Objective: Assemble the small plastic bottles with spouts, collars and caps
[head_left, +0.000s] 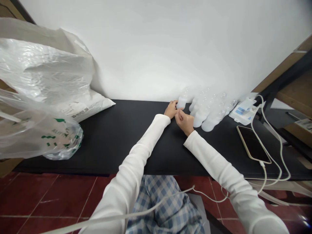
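Observation:
On the black table [114, 136], near the wall, stands a small frosted white bottle [181, 101] with a clear top. My left hand [171, 109] has its fingers curled against the left side and base of this bottle. Just in front, my right hand [184, 121] is closed, its thumb and fingers pinched together next to the left fingertips. What the right fingers hold, if anything, is too small to make out. A cluster of several similar white bottles [207, 110] stands close together to the right of both hands.
Large white plastic bags [56, 71] and a clear bag with green print [60, 136] fill the left end. To the right lie a white-and-blue box [243, 110], a phone [253, 143] and looping white cables [280, 152]. The wall [146, 48] closes off the back.

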A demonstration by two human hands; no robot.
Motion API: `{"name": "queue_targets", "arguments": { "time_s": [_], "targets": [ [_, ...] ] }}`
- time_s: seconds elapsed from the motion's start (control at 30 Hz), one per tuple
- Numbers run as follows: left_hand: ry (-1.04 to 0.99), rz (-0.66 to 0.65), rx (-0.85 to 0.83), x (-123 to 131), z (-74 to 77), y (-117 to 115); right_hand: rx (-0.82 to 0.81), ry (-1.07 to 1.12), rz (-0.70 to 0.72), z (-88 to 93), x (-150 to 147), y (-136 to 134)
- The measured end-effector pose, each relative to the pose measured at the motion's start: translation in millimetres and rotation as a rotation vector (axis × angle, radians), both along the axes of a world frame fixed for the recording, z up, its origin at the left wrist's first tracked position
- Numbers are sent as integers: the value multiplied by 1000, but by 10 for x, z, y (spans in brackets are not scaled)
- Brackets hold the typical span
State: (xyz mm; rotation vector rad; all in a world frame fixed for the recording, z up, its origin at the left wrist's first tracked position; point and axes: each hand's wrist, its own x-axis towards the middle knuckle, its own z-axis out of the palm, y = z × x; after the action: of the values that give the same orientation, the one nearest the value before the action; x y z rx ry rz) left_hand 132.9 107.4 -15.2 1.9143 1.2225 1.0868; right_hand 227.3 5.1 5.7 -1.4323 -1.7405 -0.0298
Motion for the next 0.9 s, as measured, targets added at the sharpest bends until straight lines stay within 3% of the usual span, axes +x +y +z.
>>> {"name": "queue_targets", "arguments": {
  "time_s": [0.17, 0.33, 0.5, 0.67, 0.77, 0.9],
  "targets": [
    [-40, -6, -52, 68, 28, 90, 35, -64, -61, -19, 9, 25],
    [-123, 12, -71, -60, -26, 47, 26, -97, -152, -1, -24, 32],
    [-109, -58, -19, -461, -60, -198, -131, -70, -155, 28, -52, 25],
    [99, 17, 55, -1000, -91, -472, -304, -105, -124, 39, -45, 30],
    [231, 45, 123, -1240, -110, -614, -414, -206, -91, 32, -45, 36],
    [403, 34, 143, -1349, -86, -745, -504, -413, -58, 20, -67, 33]
  ]
}}
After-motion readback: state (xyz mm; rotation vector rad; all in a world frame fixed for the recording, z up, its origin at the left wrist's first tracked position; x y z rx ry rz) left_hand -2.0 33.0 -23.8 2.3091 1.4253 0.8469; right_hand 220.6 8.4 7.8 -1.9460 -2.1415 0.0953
